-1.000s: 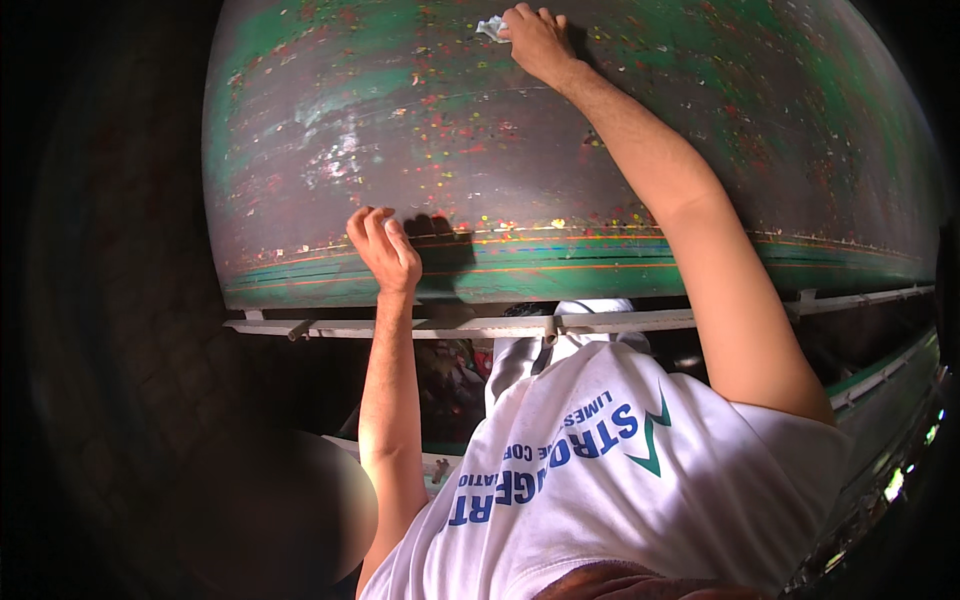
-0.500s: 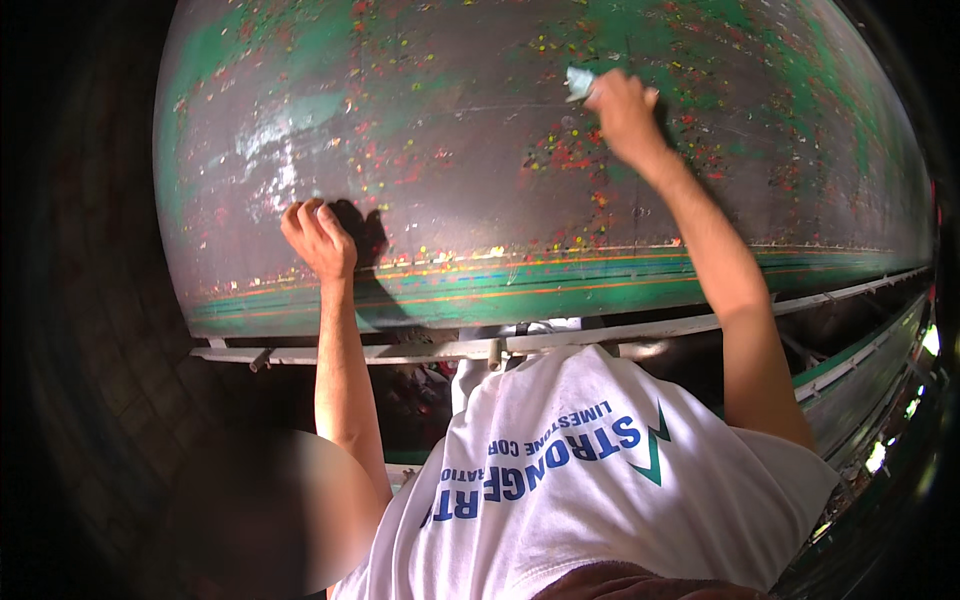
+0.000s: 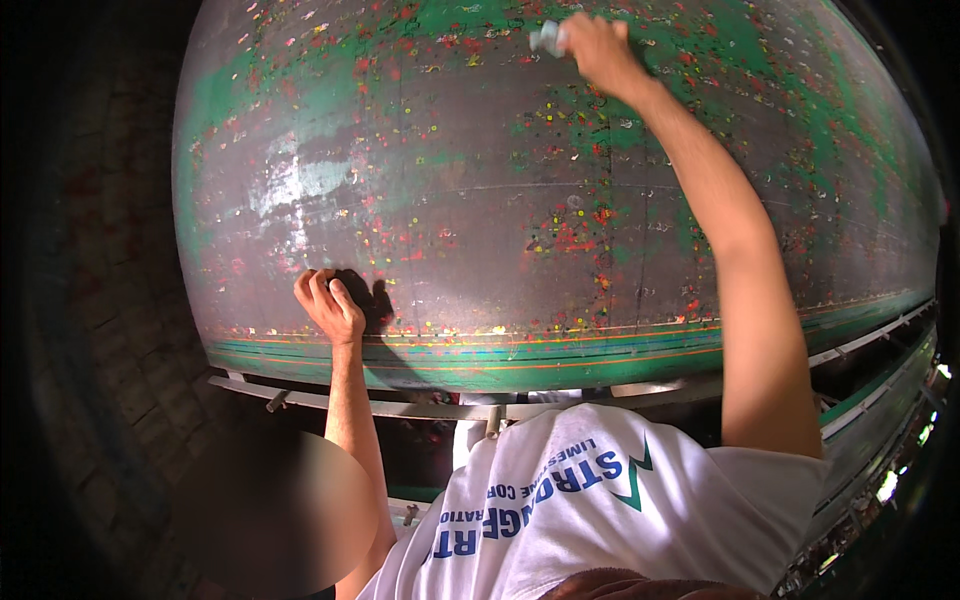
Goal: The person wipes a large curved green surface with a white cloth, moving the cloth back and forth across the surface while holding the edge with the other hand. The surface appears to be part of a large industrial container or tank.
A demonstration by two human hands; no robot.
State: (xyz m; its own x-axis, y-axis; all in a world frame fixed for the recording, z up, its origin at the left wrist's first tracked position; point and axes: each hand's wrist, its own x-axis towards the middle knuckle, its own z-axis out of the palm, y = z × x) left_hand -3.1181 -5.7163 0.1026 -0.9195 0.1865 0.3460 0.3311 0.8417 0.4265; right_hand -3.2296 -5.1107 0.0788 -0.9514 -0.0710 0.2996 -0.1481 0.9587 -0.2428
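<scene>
My right hand (image 3: pixel 603 58) is stretched far out over a broad work surface (image 3: pixel 470 215), closed around a small crumpled pale-blue piece (image 3: pixel 548 39), perhaps a cloth; motion blur hides its exact kind. The surface is worn grey and green, speckled with red, yellow and white spots of paint. Near its front edge, on the left, my left hand (image 3: pixel 332 308) touches the surface with bent fingers and the thumb apart. Nothing shows in that hand, and its shadow falls just to its right.
A pale metal rail (image 3: pixel 640 398) with short pegs runs along the front edge, right before my body. Beyond the right end stands another long green-edged structure (image 3: pixel 860 415). A dim block wall or floor (image 3: pixel 130 330) lies to the left.
My right hand has moved farther away across the surface with the pale-blue piece. The left hand stays by the front edge. The whole view has shifted, so the surface sits lower in the picture.
</scene>
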